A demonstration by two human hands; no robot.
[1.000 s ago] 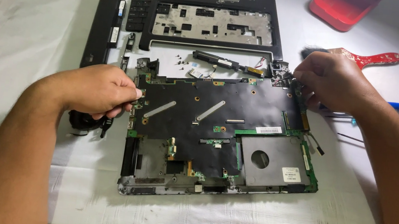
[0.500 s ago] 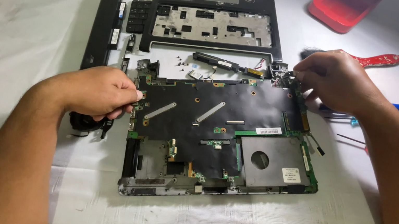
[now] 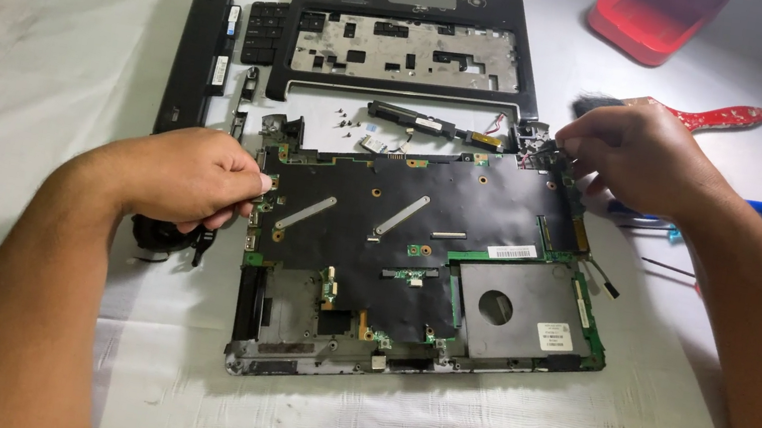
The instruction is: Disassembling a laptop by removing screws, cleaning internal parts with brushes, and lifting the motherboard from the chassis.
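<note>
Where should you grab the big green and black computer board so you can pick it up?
Probably by its two short ends, from the sides. The board lies flat and wide in its tray, with small parts all over its face, so bare edges seem safest. The left hand already pinches the left edge; the right hand is at the far right corner.

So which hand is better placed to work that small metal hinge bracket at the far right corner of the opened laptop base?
Likely the right hand: its fingertips are already at the small metal hinge bracket. The left hand grips the left edge of the opened laptop base, far from that corner.
</note>
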